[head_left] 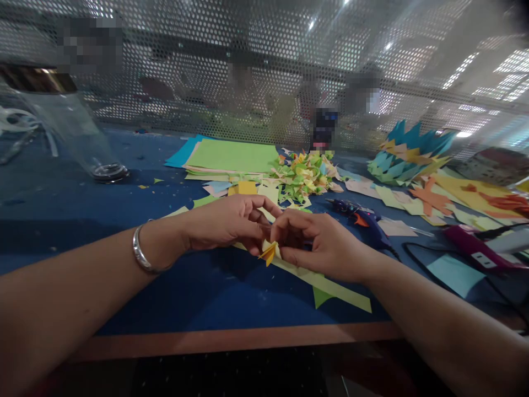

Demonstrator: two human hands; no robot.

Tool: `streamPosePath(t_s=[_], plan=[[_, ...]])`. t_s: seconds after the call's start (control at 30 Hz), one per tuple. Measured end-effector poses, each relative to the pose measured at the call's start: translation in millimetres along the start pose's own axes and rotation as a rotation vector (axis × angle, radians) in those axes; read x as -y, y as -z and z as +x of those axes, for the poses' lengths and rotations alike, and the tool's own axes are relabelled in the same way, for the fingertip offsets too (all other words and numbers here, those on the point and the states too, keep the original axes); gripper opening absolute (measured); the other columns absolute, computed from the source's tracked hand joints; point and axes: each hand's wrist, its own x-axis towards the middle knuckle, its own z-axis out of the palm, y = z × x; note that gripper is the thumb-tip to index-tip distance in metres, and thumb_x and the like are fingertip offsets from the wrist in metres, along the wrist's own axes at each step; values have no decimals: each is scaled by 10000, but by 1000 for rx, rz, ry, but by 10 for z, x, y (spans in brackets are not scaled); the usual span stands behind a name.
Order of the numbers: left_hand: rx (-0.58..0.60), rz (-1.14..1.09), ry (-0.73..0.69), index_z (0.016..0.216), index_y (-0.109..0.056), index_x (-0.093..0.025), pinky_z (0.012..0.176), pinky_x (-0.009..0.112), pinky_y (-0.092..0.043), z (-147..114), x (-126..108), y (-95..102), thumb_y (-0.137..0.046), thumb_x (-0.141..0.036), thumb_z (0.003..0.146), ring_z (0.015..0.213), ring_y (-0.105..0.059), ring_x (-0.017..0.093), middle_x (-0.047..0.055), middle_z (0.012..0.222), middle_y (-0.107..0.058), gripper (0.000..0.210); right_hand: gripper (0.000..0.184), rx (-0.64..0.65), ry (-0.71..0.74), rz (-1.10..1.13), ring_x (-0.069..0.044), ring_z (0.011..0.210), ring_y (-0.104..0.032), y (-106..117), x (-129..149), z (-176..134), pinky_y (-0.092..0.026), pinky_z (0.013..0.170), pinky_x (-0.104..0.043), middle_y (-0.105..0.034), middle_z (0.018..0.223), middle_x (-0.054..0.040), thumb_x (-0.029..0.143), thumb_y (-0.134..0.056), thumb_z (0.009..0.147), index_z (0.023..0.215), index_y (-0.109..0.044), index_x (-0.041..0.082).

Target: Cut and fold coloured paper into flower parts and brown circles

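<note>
Both hands meet over the front middle of the blue table. My left hand [231,220], with a silver bangle at the wrist, pinches a small folded piece of yellow paper [269,253] from the left. From the other side, the fingertips of my right hand [316,242] close on the same piece. Its pointed folds stick out below the fingers, and its upper part is hidden by them. Beneath the right hand lies a long pale green paper strip [347,296], with a green paper scrap [321,298] partly under it.
Behind the hands are stacked green sheets [239,154] and a heap of paper cuttings [308,176]. To the right lie a blue glue gun [374,229], a purple power strip [475,251] and zigzag paper pieces [413,149]. A clear bottle [78,127] stands left, before a perforated metal screen [185,71].
</note>
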Motion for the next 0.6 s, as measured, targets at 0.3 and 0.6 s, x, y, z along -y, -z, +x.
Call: streamPosePath(t_s=[0.3,0.6], plan=[[-123,-40,-31,1036,-590,-178,609,205,-554,-1,-34,-38,-656,-195,856,611,-678,98,17,769,-696,192,120,-90,4,19,-70,579,-496,17,-25,10,-411,540,-206,-574,752,19,128,-616,833,946,-612,169],[-419,396,-420,911,-623,-209,626,263,-554,-33,-79,-3,-640,-212,847,780,-696,166,10,836,-650,66,118,-334,-31,-9,-74,530,-530,24,-74,18,-445,514,-211,-589,701,29,149,-632,825,940,-627,169]])
